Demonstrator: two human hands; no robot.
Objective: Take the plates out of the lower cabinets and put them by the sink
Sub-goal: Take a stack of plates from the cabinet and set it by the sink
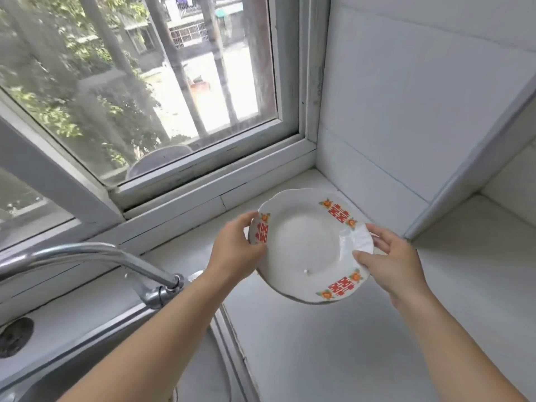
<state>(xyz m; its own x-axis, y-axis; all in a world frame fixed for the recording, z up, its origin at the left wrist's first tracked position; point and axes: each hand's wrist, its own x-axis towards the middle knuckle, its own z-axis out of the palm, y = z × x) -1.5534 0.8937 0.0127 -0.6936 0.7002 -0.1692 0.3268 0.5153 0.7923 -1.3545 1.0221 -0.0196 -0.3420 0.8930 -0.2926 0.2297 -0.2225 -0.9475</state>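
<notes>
A white plate (307, 245) with red characters and orange flowers on its wavy rim is held tilted just above the white counter (319, 343), right of the sink (200, 369). My left hand (235, 248) grips its left rim. My right hand (391, 265) grips its right rim, thumb on top. The lower cabinets are out of view.
A chrome faucet (116, 259) arches over the sink at the left. The window sill (203, 204) and window run along the back. A tiled wall and a white boxed ledge (452, 198) close off the counter's right side.
</notes>
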